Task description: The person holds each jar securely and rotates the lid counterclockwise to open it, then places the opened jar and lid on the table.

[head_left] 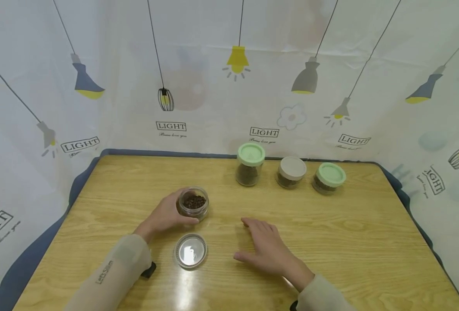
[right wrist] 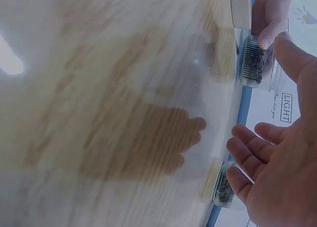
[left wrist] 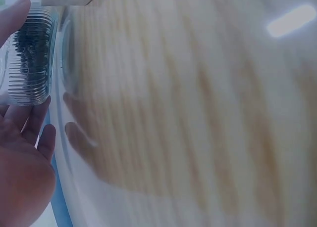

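Note:
My left hand (head_left: pixel 167 214) grips a small clear jar (head_left: pixel 194 211) with no lid on it. Dark brown grains fill part of it, and its ribbed wall shows in the left wrist view between thumb and fingers. Just in front of this jar, a round lid (head_left: pixel 191 251) lies on the table, shiny under a light reflection. My right hand (head_left: pixel 267 249) is held to the right of the lid, apart from it, its fingers loosely extended and holding nothing. In the right wrist view, the right palm (right wrist: pixel 287 177) faces the jar side, with the fingers spread a little.
Along the back of the wooden table (head_left: pixel 349 242) stand three lidded jars with dark contents: a taller green-lidded jar (head_left: pixel 249 172), a grey-lidded jar (head_left: pixel 291 172) and a short green-lidded jar (head_left: pixel 328 178). A printed curtain (head_left: pixel 213 129) hangs behind the table and along its sides.

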Available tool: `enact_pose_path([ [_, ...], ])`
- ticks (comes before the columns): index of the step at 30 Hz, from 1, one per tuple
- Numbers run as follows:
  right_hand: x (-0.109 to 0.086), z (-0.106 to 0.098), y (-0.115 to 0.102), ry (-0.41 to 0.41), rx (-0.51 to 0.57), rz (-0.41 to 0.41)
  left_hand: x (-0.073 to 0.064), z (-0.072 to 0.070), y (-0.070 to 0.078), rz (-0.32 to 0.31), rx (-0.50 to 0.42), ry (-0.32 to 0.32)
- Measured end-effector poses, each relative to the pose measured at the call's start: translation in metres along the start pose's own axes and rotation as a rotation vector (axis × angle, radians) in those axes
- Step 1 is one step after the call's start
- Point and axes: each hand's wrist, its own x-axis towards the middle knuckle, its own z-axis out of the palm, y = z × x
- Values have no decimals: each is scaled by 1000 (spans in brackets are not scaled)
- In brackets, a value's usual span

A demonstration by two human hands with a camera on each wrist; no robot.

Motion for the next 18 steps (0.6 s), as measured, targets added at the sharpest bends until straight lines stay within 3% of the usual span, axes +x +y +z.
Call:
enact_pose_path([
  [10,-7,0,7,-20,-1,-1,-1,0,-4,14,2,-22],
  [18,-10,0,9,-33,10,-1,-1,-1,-8,59,8,-18],
])
